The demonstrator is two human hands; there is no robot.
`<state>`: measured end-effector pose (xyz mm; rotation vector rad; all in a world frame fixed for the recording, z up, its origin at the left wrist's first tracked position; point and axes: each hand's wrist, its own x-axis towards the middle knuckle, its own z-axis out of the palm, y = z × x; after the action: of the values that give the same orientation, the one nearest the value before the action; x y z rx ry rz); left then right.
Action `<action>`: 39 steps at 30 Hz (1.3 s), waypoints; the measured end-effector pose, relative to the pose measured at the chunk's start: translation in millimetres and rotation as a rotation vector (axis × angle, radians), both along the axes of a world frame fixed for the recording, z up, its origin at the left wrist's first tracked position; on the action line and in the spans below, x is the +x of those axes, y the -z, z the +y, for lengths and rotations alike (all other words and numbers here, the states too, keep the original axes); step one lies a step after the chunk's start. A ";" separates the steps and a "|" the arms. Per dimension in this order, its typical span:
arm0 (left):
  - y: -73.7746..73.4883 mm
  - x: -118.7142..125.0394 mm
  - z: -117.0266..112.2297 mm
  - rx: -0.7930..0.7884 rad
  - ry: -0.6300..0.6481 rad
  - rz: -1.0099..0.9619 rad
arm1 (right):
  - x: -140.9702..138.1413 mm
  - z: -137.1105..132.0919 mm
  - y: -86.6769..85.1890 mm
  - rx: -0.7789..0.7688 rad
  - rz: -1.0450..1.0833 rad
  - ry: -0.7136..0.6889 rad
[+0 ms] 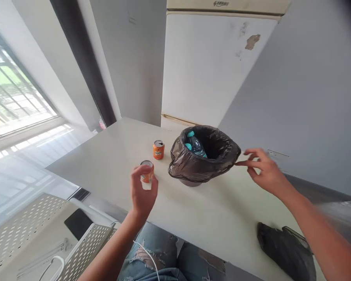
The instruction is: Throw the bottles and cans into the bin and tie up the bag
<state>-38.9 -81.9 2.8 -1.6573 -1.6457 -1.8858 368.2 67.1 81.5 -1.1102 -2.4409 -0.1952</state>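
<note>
My left hand (140,197) is in front of an orange can (146,179), its thumb and fingers curved with a gap between them. The fingers partly cover that can, and whether they touch it is unclear. Behind it stands a second orange can (158,151), upright with its top opened. A dark plastic bag (199,168) lines a small bin, folded over the rim. Inside lie clear plastic bottles (197,146) with teal caps. My right hand (265,171) is at the bag's right edge, fingers spread, one fingertip at or just beside the plastic.
The bin and cans stand on a pale table (222,218). A black bag (286,249) lies at its near right. A white fridge (210,70) rises behind. At lower left is a perforated white rack (20,230) with a dark phone-like slab (78,224). A white cable (148,255) crosses my lap.
</note>
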 end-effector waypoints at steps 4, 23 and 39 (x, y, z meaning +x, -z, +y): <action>46.9 -27.2 4.8 -0.320 -0.263 -0.101 | -13.4 -33.5 14.0 0.495 0.249 0.185; -69.3 11.9 -40.5 -0.089 0.101 0.066 | -184.9 -131.6 -92.0 -0.131 0.654 -0.160; -0.1 -66.9 139.9 -0.432 0.082 -0.118 | -165.6 -13.1 -101.6 -0.153 0.214 0.169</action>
<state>-105.8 58.0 2.9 -1.8135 -2.1908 -1.7844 202.6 54.0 183.1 -1.3319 -2.2035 0.0572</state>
